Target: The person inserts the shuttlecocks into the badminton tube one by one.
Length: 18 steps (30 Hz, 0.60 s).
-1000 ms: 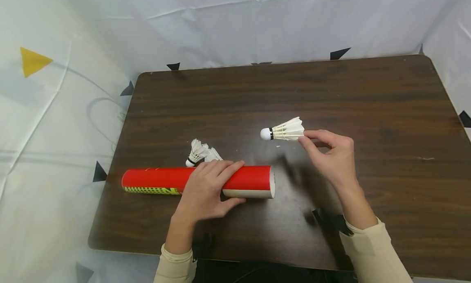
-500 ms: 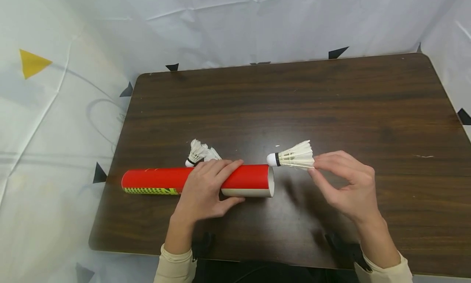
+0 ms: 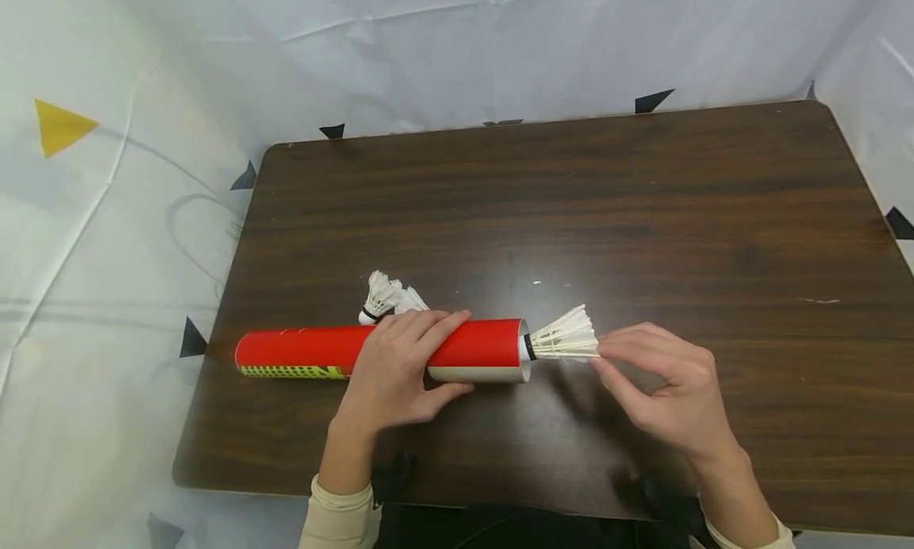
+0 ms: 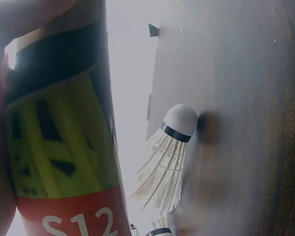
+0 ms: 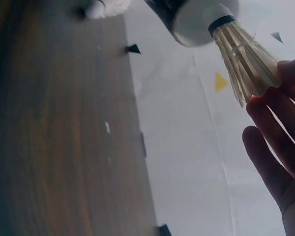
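Note:
A red shuttlecock tube (image 3: 307, 349) lies sideways, its open end facing right. My left hand (image 3: 403, 366) grips it round the middle, fingers over the top and thumb along the near side. In the left wrist view the tube (image 4: 64, 142) shows a yellow-green pattern and "S12". My right hand (image 3: 664, 382) pinches a white shuttlecock (image 3: 567, 336) by the feather edge. Its cork end is at the tube's mouth, just inside the rim. The right wrist view shows the same shuttlecock (image 5: 243, 54) with thumb and fingertips on its feathers.
Behind the tube lie more shuttlecocks (image 3: 381, 295), partly hidden by the tube and left hand; one shuttlecock (image 4: 179, 123) shows clearly in the left wrist view. Small white scraps (image 3: 537, 282) dot the brown wooden table (image 3: 571, 184). White sheeting (image 3: 457, 65) hangs behind it.
My right hand has carried the shuttlecock down toward me, swinging right and then back left, bringing its cork into the tube's mouth. My left hand and the tube stay nearly still.

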### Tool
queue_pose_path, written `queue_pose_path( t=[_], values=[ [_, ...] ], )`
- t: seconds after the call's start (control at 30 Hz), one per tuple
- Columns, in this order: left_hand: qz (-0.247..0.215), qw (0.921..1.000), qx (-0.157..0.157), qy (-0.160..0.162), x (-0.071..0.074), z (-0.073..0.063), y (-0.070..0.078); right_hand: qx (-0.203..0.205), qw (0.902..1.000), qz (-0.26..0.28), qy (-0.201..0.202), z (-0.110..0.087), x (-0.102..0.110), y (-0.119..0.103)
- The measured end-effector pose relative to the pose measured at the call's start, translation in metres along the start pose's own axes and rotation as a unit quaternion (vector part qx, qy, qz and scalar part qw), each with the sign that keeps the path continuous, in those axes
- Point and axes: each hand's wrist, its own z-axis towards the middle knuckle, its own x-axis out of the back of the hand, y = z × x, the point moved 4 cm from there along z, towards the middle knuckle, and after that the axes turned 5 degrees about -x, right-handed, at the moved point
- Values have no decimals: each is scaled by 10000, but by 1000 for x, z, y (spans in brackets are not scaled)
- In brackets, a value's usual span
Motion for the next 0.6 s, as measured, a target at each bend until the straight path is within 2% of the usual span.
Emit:
queue_pose_path(
  t=[0.13,0.43,0.6],
  values=[
    [12,10000,-29,15,0,-1,0,-56,9988,-187,-443,-4,-14,2],
    [16,10000,-44,32,0,-1,-1,-150,9925,-354,-1161,-19,-38,17],
    [12,10000,-54,38,0,-1,-1,-214,9877,-327,-1517,-20,-49,26]
  ],
)
